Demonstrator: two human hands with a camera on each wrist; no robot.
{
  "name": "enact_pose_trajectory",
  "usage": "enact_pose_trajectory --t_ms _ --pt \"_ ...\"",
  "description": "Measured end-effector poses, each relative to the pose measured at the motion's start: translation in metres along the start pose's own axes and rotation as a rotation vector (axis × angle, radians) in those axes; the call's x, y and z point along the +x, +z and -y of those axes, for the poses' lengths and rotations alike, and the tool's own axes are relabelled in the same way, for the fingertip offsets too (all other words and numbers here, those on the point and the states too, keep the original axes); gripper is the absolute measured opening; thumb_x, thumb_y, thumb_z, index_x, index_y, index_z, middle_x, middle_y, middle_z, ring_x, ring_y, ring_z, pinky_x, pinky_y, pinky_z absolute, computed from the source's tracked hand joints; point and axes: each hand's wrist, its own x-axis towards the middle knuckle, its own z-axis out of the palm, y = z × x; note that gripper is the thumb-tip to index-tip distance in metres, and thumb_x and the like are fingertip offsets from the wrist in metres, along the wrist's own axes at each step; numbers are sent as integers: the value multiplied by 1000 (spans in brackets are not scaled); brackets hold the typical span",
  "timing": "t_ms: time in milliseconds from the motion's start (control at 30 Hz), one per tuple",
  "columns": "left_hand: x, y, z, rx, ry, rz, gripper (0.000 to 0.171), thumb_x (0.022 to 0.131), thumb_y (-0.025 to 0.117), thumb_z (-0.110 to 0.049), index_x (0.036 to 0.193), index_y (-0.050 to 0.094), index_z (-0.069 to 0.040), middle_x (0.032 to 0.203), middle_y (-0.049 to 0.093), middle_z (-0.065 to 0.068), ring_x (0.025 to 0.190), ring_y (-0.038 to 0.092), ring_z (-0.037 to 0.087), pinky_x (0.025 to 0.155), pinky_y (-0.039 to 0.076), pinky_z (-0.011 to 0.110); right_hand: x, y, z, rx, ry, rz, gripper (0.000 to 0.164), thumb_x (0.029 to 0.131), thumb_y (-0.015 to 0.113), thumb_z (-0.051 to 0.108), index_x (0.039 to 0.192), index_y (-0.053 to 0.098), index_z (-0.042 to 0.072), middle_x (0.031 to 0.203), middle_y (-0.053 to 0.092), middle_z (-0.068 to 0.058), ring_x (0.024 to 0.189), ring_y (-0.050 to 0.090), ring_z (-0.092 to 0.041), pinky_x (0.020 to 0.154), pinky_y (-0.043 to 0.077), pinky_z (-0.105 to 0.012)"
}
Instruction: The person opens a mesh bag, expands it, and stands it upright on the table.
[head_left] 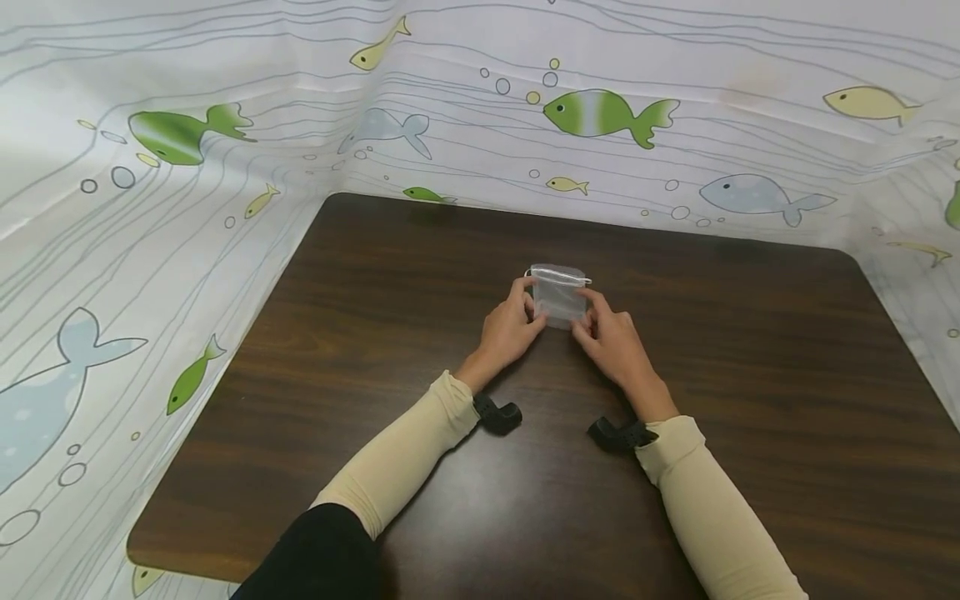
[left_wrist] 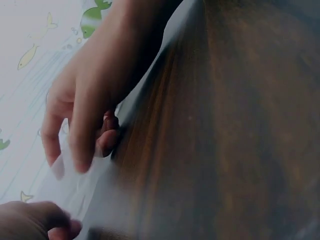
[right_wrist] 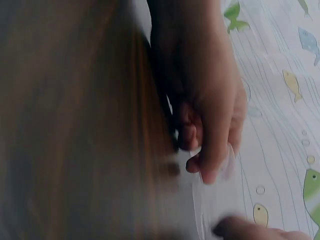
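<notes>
A small sheer white drawstring pouch (head_left: 559, 302) is held upright between both hands above the far middle of the table, its gathered band and short cord loops at the top. My left hand (head_left: 507, 330) pinches its left side, thumb at the lower corner and index finger near the band. On the opposite edge, my right hand (head_left: 617, 343) grips the pouch with thumb and bent fingers. Through the thin fabric (left_wrist: 82, 192) in the left wrist view, the background shows faintly. The right wrist view has the pouch's pale side (right_wrist: 212, 197) below the fingertips.
A dark wood-grain table (head_left: 360, 308) with rounded corners lies under the hands. Behind and beside it hangs a white fish-patterned sheet (head_left: 480, 150). Black wrist bands (head_left: 497, 415) sit at the cuffs of the cream sleeves (head_left: 408, 446).
</notes>
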Motion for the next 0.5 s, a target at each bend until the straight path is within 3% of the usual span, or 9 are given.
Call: enact_pose_trajectory --t_ms 167,400,500 --pt "-1 2 -6 64 2 -33 57 101 66 -11 152 40 -8 83 62 2 58 44 9 51 31 23 1 0 5 -65 46 -87 40 99 56 5 139 57 5 66 56 -3 49 35 -10 53 32 -30" --pt "-2 9 -9 376 27 -72 56 104 59 -14 155 37 -7 60 50 -1 47 38 10 41 25 23 0 1 5 -112 41 -93 39 96 56 4 134 59 3 62 57 -2 46 35 -9 51 33 -30" --pt "-4 11 -9 459 44 -86 53 104 57 -15 154 40 -9 57 49 0 46 39 11 40 24 25 -2 2 5 -112 30 -82 39 94 57 4 133 59 3 62 57 -1 46 36 -8 50 34 -30"
